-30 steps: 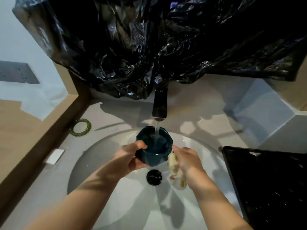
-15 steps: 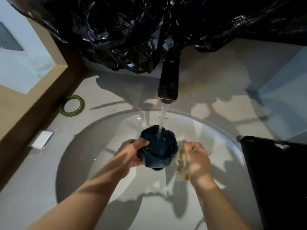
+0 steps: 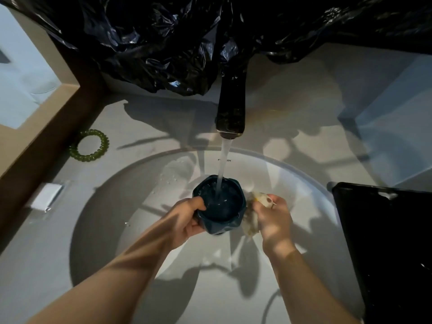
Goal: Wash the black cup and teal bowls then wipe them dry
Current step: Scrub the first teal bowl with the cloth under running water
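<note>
A faceted teal bowl (image 3: 222, 213) is held upright over the middle of the white sink (image 3: 292, 169), under the running stream from the dark tap (image 3: 230, 108). Water fills part of the bowl. My left hand (image 3: 184, 220) grips its left rim, thumb hooked inside and fingers under the wall. My right hand (image 3: 272, 218) holds a pale yellowish cloth (image 3: 251, 220) bunched just to the right of the bowl, touching its side. The black cup and any other teal bowl are not in view.
A black tray (image 3: 383, 242) lies on the counter at the right. A green coil hair tie (image 3: 90, 146) and a small white packet (image 3: 46, 196) lie at the left. Black plastic sheeting (image 3: 187, 38) hangs behind the tap. A wooden ledge (image 3: 35, 136) borders the left.
The view has tilted down and closer to the sink. The bowl sits lower under the stream and holds more water. My left thumb has hooked deeper over the rim.
</note>
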